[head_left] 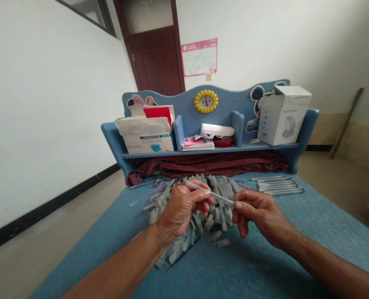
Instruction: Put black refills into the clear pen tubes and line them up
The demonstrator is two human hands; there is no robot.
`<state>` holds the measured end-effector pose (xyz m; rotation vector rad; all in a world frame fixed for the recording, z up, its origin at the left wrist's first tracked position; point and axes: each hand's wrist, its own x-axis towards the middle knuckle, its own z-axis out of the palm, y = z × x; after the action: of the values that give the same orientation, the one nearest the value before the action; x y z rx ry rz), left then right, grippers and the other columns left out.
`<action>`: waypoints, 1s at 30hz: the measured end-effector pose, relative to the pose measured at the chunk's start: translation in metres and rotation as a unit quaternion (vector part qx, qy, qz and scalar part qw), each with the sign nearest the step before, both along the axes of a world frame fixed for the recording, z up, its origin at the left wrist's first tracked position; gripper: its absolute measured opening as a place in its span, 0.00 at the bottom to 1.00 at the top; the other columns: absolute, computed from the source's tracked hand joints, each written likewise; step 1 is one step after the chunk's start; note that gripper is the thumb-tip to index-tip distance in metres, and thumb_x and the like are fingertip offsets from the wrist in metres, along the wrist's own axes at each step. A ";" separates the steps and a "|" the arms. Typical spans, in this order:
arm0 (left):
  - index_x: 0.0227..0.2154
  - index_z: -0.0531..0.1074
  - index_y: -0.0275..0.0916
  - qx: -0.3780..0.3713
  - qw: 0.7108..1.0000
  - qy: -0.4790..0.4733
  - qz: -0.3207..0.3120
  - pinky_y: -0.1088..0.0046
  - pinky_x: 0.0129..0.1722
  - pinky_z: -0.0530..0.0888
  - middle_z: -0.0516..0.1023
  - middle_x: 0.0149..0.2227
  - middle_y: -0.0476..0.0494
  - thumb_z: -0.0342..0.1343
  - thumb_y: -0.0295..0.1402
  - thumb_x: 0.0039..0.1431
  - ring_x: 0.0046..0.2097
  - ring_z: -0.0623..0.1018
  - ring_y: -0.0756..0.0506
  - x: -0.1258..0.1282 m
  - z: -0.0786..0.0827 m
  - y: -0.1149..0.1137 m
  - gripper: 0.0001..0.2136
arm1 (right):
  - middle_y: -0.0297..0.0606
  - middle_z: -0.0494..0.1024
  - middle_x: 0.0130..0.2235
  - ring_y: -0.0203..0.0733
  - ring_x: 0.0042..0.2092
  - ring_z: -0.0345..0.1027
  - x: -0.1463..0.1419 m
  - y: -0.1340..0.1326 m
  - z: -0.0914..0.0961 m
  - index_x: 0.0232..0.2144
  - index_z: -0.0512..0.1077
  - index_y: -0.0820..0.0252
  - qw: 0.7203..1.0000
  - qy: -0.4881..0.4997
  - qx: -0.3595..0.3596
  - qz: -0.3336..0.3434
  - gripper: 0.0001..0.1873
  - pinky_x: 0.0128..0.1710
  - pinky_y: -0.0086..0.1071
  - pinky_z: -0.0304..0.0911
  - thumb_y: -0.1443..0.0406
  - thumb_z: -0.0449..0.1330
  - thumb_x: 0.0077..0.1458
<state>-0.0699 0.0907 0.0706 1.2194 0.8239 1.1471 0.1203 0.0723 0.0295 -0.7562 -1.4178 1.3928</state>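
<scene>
A slim translucent grey pen (220, 197) is held in the air at a slant over the table. My left hand (184, 205) pinches it along its barrel between thumb and fingers. At the pen's lower right end, my right hand (254, 209) grips the tip between thumb and forefinger; what exactly sits at that end is hidden by the fingers. Beneath both hands spreads a heap of small translucent pen caps (184, 243). To the right of the heap, several similar pens (279, 185) lie side by side in a row.
The blue table (240, 270) has a raised shelf (206, 150) at its back. On it stand a face-mask box (147, 141), a white carton (282, 118) and a red round tin (223, 142). A checked red cloth (209, 162) lies under the shelf. Thin loose sticks (145, 196) lie left of the heap.
</scene>
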 end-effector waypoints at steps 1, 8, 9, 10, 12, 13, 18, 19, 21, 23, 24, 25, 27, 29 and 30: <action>0.26 0.70 0.34 -0.002 1.000 -0.006 0.002 0.78 0.17 0.69 0.76 0.20 0.46 0.61 0.29 0.45 0.17 0.71 0.51 0.001 0.000 -0.001 0.07 | 0.35 0.75 0.23 0.33 0.17 0.67 0.000 -0.001 0.000 0.27 0.68 0.64 1.000 0.003 0.003 -0.006 0.14 0.16 0.26 0.61 0.57 0.60 0.53; 0.28 0.68 0.35 -0.016 0.999 -0.041 0.001 0.77 0.17 0.70 0.77 0.20 0.46 0.60 0.29 0.47 0.18 0.72 0.51 0.004 -0.006 -0.003 0.06 | 0.35 0.75 0.22 0.33 0.17 0.67 -0.002 -0.002 -0.002 0.28 0.68 0.64 0.999 -0.007 0.028 -0.046 0.14 0.17 0.25 0.60 0.57 0.59 0.53; 0.28 0.68 0.35 -0.018 0.999 -0.044 0.004 0.77 0.17 0.70 0.77 0.20 0.46 0.60 0.29 0.47 0.18 0.72 0.51 0.005 -0.007 -0.004 0.06 | 0.35 0.75 0.23 0.33 0.17 0.67 -0.003 -0.002 -0.002 0.28 0.68 0.64 0.998 -0.010 0.029 -0.048 0.14 0.16 0.26 0.61 0.56 0.59 0.53; 0.28 0.68 0.35 -0.019 0.999 -0.046 0.006 0.77 0.17 0.71 0.77 0.20 0.46 0.60 0.29 0.47 0.18 0.72 0.51 0.006 -0.007 -0.004 0.07 | 0.35 0.75 0.23 0.33 0.17 0.68 -0.003 -0.002 -0.002 0.28 0.68 0.64 0.998 -0.011 0.030 -0.051 0.15 0.16 0.26 0.61 0.56 0.59 0.53; 0.28 0.68 0.35 -0.022 0.998 -0.050 0.010 0.76 0.18 0.71 0.77 0.21 0.46 0.61 0.29 0.46 0.18 0.73 0.50 0.008 -0.008 -0.006 0.07 | 0.35 0.75 0.23 0.34 0.17 0.68 -0.003 -0.003 -0.002 0.28 0.68 0.63 0.998 -0.012 0.034 -0.059 0.15 0.16 0.26 0.61 0.55 0.59 0.53; 0.27 0.69 0.34 -0.024 0.998 -0.052 0.012 0.76 0.18 0.72 0.77 0.21 0.46 0.61 0.30 0.46 0.18 0.73 0.50 0.009 -0.008 -0.007 0.07 | 0.34 0.75 0.23 0.34 0.18 0.68 -0.003 -0.003 -0.002 0.28 0.67 0.63 0.997 -0.013 0.036 -0.062 0.16 0.17 0.27 0.61 0.55 0.59 0.53; 0.27 0.69 0.35 -0.025 0.998 -0.053 0.022 0.76 0.19 0.72 0.77 0.21 0.46 0.62 0.31 0.44 0.18 0.72 0.51 0.011 -0.007 -0.008 0.09 | 0.34 0.74 0.22 0.34 0.18 0.68 -0.001 -0.001 -0.001 0.27 0.66 0.63 0.997 -0.031 0.048 -0.058 0.16 0.17 0.26 0.61 0.55 0.58 0.54; 0.27 0.69 0.35 -0.027 0.998 -0.050 0.025 0.76 0.19 0.72 0.77 0.21 0.46 0.62 0.31 0.44 0.18 0.72 0.51 0.011 -0.007 -0.008 0.08 | 0.34 0.74 0.22 0.34 0.17 0.68 -0.001 0.000 -0.001 0.28 0.66 0.63 0.997 -0.038 0.050 -0.053 0.16 0.17 0.26 0.61 0.55 0.57 0.54; 0.27 0.68 0.35 -0.029 0.998 -0.037 0.033 0.77 0.18 0.71 0.77 0.21 0.46 0.62 0.31 0.45 0.18 0.72 0.51 0.011 -0.006 -0.006 0.08 | 0.32 0.73 0.22 0.33 0.17 0.67 0.000 0.003 -0.003 0.29 0.65 0.62 0.996 -0.063 0.054 -0.041 0.15 0.17 0.25 0.60 0.54 0.55 0.56; 0.27 0.69 0.34 -0.028 0.999 -0.017 0.042 0.78 0.18 0.70 0.76 0.20 0.47 0.62 0.31 0.44 0.17 0.71 0.52 0.010 -0.005 -0.004 0.08 | 0.31 0.72 0.22 0.32 0.18 0.66 0.001 0.006 -0.004 0.31 0.65 0.62 0.990 -0.115 0.075 -0.035 0.15 0.17 0.24 0.60 0.55 0.53 0.57; 0.27 0.69 0.34 -0.025 0.999 -0.004 0.045 0.78 0.17 0.69 0.76 0.19 0.47 0.62 0.32 0.44 0.17 0.71 0.52 0.010 -0.005 -0.003 0.08 | 0.30 0.71 0.22 0.31 0.19 0.66 0.002 0.006 -0.004 0.31 0.66 0.62 0.982 -0.154 0.100 -0.035 0.14 0.18 0.24 0.59 0.56 0.53 0.58; 0.26 0.70 0.34 -0.022 0.999 0.011 0.046 0.79 0.16 0.68 0.75 0.19 0.48 0.62 0.32 0.44 0.16 0.70 0.52 0.010 -0.005 -0.003 0.09 | 0.29 0.69 0.21 0.31 0.19 0.65 0.004 0.007 -0.003 0.30 0.67 0.62 0.971 -0.198 0.134 -0.034 0.13 0.19 0.23 0.58 0.57 0.53 0.58; 0.25 0.70 0.33 -0.015 0.998 0.044 0.045 0.80 0.15 0.66 0.74 0.18 0.49 0.62 0.34 0.44 0.15 0.68 0.53 0.010 -0.004 -0.001 0.09 | 0.28 0.66 0.20 0.29 0.21 0.62 0.008 0.008 -0.001 0.26 0.68 0.62 0.936 -0.277 0.214 -0.030 0.15 0.20 0.23 0.56 0.59 0.52 0.59; 0.23 0.70 0.33 -0.025 0.996 0.072 0.035 0.81 0.14 0.64 0.73 0.17 0.49 0.62 0.36 0.44 0.14 0.67 0.54 0.009 -0.004 -0.001 0.10 | 0.29 0.66 0.20 0.29 0.22 0.60 0.013 0.008 0.002 0.27 0.70 0.62 0.900 -0.321 0.291 -0.043 0.15 0.22 0.23 0.55 0.61 0.50 0.61; 0.23 0.69 0.34 -0.040 0.995 0.082 0.026 0.82 0.13 0.62 0.72 0.16 0.49 0.62 0.37 0.45 0.14 0.66 0.55 0.009 -0.003 0.000 0.11 | 0.30 0.67 0.21 0.30 0.23 0.61 0.015 0.007 0.003 0.30 0.71 0.62 0.881 -0.332 0.330 -0.061 0.14 0.24 0.24 0.56 0.62 0.49 0.62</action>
<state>-0.0609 0.0904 0.0674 1.2436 1.0213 1.0547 0.1350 0.0796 0.0327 -0.8700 -2.1657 0.4585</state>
